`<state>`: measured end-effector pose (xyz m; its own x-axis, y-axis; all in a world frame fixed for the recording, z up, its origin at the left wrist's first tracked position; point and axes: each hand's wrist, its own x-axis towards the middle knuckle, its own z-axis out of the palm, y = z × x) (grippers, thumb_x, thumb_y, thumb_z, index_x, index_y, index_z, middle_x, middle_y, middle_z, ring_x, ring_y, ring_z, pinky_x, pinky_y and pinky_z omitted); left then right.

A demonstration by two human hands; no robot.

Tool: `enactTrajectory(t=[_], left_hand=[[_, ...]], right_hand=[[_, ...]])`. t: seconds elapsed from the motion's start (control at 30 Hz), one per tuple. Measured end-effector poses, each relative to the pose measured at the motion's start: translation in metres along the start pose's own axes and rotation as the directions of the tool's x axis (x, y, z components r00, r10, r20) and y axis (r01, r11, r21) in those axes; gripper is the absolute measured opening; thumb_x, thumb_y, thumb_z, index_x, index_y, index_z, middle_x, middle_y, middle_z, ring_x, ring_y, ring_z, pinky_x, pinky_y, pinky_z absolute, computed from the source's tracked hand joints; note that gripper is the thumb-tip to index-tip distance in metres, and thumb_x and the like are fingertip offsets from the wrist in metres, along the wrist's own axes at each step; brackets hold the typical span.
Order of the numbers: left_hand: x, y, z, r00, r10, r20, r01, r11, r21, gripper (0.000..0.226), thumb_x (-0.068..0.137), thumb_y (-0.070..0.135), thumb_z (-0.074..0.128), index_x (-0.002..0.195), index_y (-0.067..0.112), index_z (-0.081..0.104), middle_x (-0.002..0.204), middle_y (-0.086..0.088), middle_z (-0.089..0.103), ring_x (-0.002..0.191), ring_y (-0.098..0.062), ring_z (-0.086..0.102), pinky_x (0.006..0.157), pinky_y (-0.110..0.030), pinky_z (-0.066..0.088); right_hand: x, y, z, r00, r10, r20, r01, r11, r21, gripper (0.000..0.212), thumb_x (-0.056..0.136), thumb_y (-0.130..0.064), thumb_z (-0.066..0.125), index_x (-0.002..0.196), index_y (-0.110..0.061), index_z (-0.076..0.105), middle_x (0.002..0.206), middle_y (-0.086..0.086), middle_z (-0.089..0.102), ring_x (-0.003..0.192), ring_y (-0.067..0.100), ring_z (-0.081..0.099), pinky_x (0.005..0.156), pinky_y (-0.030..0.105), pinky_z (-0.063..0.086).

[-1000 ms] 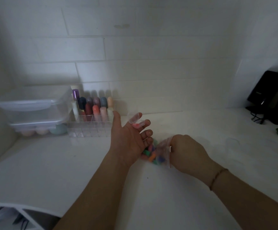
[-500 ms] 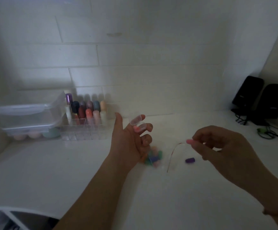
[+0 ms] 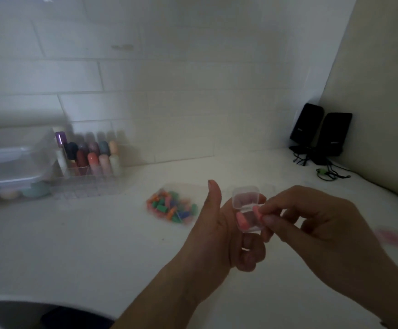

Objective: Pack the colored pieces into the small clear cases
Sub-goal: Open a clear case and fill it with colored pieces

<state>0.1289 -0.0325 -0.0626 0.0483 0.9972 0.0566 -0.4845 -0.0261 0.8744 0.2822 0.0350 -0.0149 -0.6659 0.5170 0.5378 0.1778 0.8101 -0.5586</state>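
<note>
My left hand [image 3: 219,230] holds a small clear case [image 3: 248,210] on its curled fingers, lid hinged open, thumb sticking up. One pink piece [image 3: 242,222] lies inside the case. My right hand [image 3: 316,224] pinches another pink piece [image 3: 257,213] at the case's open edge. A clear bag of colored pieces [image 3: 172,207], green, orange, blue and pink, lies on the white counter [image 3: 74,245] just left of my left thumb.
A clear rack of colored tubes [image 3: 90,160] and stacked clear boxes [image 3: 10,162] stand at the back left. Two black speakers [image 3: 321,131] with cables sit in the back right corner. A blurred pink item [image 3: 397,238] lies at the right edge.
My right hand carried the pink piece left to the case. My left hand moved right with the case, uncovering the bag of pieces. The view has shifted.
</note>
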Motion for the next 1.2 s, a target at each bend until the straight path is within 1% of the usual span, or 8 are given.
enactTrajectory(t=[0.27, 0.37, 0.5, 0.63, 0.73, 0.83, 1.07, 1.2], left_hand=[[0.007, -0.017, 0.024, 0.999, -0.049, 0.002, 0.049, 0.999, 0.01, 0.09, 0.071, 0.086, 0.022, 0.12, 0.017, 0.054, 0.073, -0.004, 0.055, 0.055, -0.015, 0.045, 0.052, -0.022, 0.025], [0.011, -0.02, 0.028, 0.998, -0.056, -0.023, 0.055, 0.998, -0.039, 0.077, 0.077, 0.083, 0.024, 0.106, 0.021, 0.058, 0.074, -0.007, 0.055, 0.054, -0.015, 0.04, 0.053, -0.023, 0.021], [0.014, -0.023, 0.038, 0.997, -0.072, -0.036, 0.071, 0.997, -0.034, 0.045, 0.09, 0.057, 0.039, 0.097, 0.019, 0.061, 0.067, -0.008, 0.052, 0.051, -0.016, 0.037, 0.053, -0.024, 0.018], [0.016, -0.033, 0.047, 0.993, -0.11, -0.053, 0.117, 0.981, 0.153, 0.046, 0.083, 0.025, 0.046, 0.129, 0.024, 0.047, 0.068, -0.007, 0.054, 0.049, -0.017, 0.038, 0.049, -0.021, 0.025], [0.021, -0.043, 0.056, 0.997, -0.046, -0.06, 0.064, 0.941, 0.332, 0.056, 0.091, 0.024, 0.048, 0.137, 0.048, 0.025, 0.067, -0.001, 0.054, 0.057, -0.016, 0.044, 0.055, -0.029, 0.034], [0.024, -0.053, 0.063, 0.999, 0.042, 0.017, -0.045, 0.878, 0.476, 0.055, 0.104, 0.028, 0.039, 0.139, 0.054, 0.005, 0.07, 0.006, 0.049, 0.066, -0.013, 0.043, 0.067, -0.032, 0.035], [0.041, -0.074, 0.079, 0.998, 0.026, 0.065, -0.054, 0.875, 0.482, 0.051, 0.098, 0.032, 0.042, 0.131, 0.057, 0.012, 0.071, 0.001, 0.047, 0.063, -0.014, 0.04, 0.067, -0.032, 0.036], [0.05, -0.077, 0.091, 0.996, -0.059, 0.073, 0.021, 0.897, 0.441, 0.051, 0.096, 0.022, 0.041, 0.13, 0.049, 0.014, 0.07, 0.005, 0.053, 0.066, -0.015, 0.045, 0.071, -0.031, 0.04]], right_hand=[[-0.024, 0.008, -0.015, 1.0, 0.021, 0.007, -0.021, 0.997, 0.079, 0.007, 0.074, -0.038, 0.07, 0.08, -0.04, 0.073, 0.083, -0.011, 0.068, 0.065, 0.014, 0.063, 0.047, 0.015, 0.04], [-0.03, 0.008, -0.024, 0.99, 0.09, -0.111, -0.075, 0.989, 0.128, 0.004, 0.078, -0.036, 0.069, 0.08, -0.036, 0.072, 0.074, -0.012, 0.068, 0.056, 0.011, 0.061, 0.043, 0.02, 0.043], [-0.035, 0.023, -0.034, 0.955, 0.257, -0.148, -0.228, 0.955, 0.19, 0.013, 0.087, -0.018, 0.065, 0.081, -0.028, 0.072, 0.062, -0.013, 0.064, 0.039, 0.004, 0.051, 0.041, 0.008, 0.034], [-0.046, 0.03, -0.035, 0.95, 0.311, 0.017, -0.311, 0.945, 0.105, 0.007, 0.085, -0.038, 0.061, 0.085, -0.038, 0.068, 0.069, -0.024, 0.066, 0.056, 0.004, 0.061, 0.052, 0.01, 0.042], [-0.056, 0.038, -0.036, 0.94, 0.312, 0.139, -0.323, 0.944, 0.062, 0.031, 0.076, -0.064, 0.047, 0.09, -0.046, 0.067, 0.087, -0.025, 0.068, 0.072, 0.006, 0.064, 0.063, 0.016, 0.047], [-0.067, 0.05, -0.037, 0.948, 0.29, 0.13, -0.306, 0.945, 0.117, 0.028, 0.081, -0.06, 0.047, 0.098, -0.049, 0.065, 0.092, -0.02, 0.068, 0.075, 0.009, 0.065, 0.067, 0.019, 0.05], [-0.09, 0.069, -0.052, 0.965, 0.263, 0.023, -0.264, 0.958, 0.116, 0.018, 0.087, -0.049, 0.056, 0.099, -0.043, 0.068, 0.099, -0.022, 0.064, 0.08, 0.006, 0.065, 0.065, 0.011, 0.046], [-0.102, 0.079, -0.066, 0.977, 0.214, 0.011, -0.213, 0.977, -0.025, 0.052, 0.07, -0.058, 0.073, 0.118, -0.046, 0.058, 0.109, -0.028, 0.059, 0.081, 0.009, 0.061, 0.06, 0.006, 0.04]])
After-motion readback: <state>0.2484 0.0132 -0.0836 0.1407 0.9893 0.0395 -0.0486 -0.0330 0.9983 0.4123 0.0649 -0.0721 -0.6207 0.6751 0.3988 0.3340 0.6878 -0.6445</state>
